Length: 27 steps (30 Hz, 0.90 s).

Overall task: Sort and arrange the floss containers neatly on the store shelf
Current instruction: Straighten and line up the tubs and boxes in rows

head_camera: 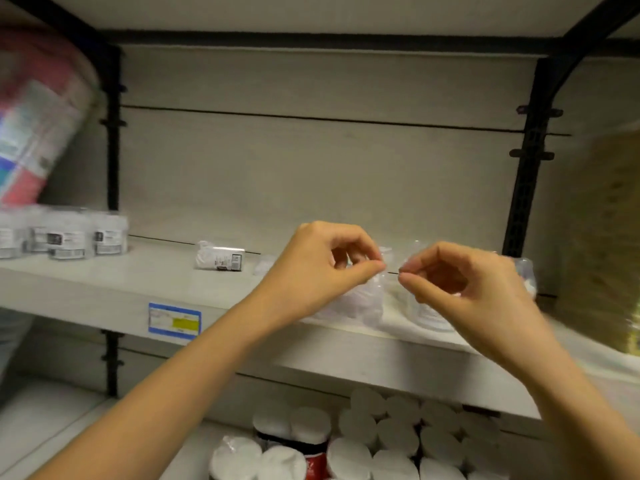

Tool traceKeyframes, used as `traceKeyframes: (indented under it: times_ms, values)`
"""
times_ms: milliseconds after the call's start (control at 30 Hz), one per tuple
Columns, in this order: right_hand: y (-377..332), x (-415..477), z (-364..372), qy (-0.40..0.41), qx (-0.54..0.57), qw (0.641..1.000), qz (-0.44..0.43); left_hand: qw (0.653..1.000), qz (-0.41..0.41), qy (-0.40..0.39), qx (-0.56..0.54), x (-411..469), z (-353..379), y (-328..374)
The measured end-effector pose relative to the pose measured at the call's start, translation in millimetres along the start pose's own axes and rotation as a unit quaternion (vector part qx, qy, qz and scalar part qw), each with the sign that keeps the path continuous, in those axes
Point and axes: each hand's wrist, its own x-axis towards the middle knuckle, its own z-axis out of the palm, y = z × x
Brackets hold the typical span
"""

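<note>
Several white floss containers (pixel 72 237) with grey labels stand grouped at the shelf's far left. One more container (pixel 220 259) lies on its side mid-shelf. A clear plastic pack (pixel 367 303) holding more white containers sits at the shelf's front right, partly hidden behind my hands. My left hand (pixel 322 271) pinches the top of the pack's wrap with thumb and forefinger. My right hand (pixel 464 289) pinches the same wrap just to the right, fingertips nearly touching the left hand's. The picture is blurred, so the wrap's outline is faint.
The pale shelf board (pixel 104 292) carries a blue and yellow price tag (pixel 175 318) on its front edge. A pink and white bundle (pixel 34 116) leans at upper left, a yellowish pack (pixel 606 237) stands at right. White-lidded jars (pixel 381 434) crowd the shelf below.
</note>
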Motion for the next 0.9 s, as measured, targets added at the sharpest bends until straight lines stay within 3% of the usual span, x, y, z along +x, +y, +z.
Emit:
traceKeyframes:
  times_ms: [200,400,600,733,800,900]
  values:
    - [-63.4,23.9,72.4,-0.049,-0.011,0.998,-0.024,0.994,-0.094,0.043,0.029,-35.6,-101.6,-74.1]
    - [-115.9,90.1,164.7,-0.095,-0.063,0.993,-0.020,0.983,-0.133,0.007,0.127,-24.9,-188.1,-161.9]
    - [-112.0,162.1,241.4,-0.210,-0.207,0.955,0.021,0.946,-0.196,-0.176,0.188,7.3,-206.2,-219.0]
    - [-88.5,177.7,268.8,-0.280,-0.244,0.923,0.102,0.912,-0.209,-0.292,0.200,19.8,-197.4,-240.7]
    - [-80.7,177.0,273.6,-0.300,-0.246,0.914,0.116,0.900,-0.217,-0.326,0.192,22.3,-193.7,-248.4]
    - [-77.1,175.0,274.5,-0.270,-0.239,0.928,0.098,0.910,-0.208,-0.326,0.147,21.6,-193.4,-250.6]
